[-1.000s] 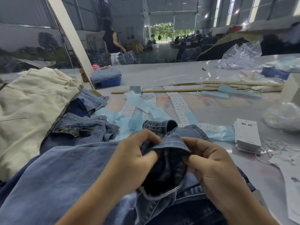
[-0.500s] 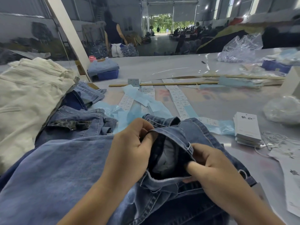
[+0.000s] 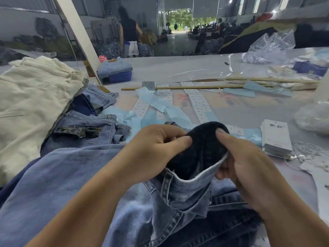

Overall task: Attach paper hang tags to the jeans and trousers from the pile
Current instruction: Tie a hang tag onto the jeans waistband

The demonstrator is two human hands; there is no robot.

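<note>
I hold the light blue denim jeans (image 3: 53, 184) at their opening. My left hand (image 3: 156, 150) pinches the near-left edge of the turned-out dark inner cloth (image 3: 201, 148) between thumb and forefinger. My right hand (image 3: 245, 166) grips the right edge of the same fold, thumb on the dark cloth, fingers curled behind the pale hem. Both hands are full; neither holds a tag.

The stack of white paper hang tags (image 3: 276, 138) lies on the grey table (image 3: 178, 68), to the right of my right hand and slightly farther from me, just beside it but not touching. Its long axis runs away from me. Thin white strings (image 3: 306, 150) lie loose just beyond the stack.

Judgement: the right hand is plainly the nearer to the tags, the left being across the garment. The next move calls for the right hand to let go and reach outward to the right, while the left keeps the fold open.
</note>
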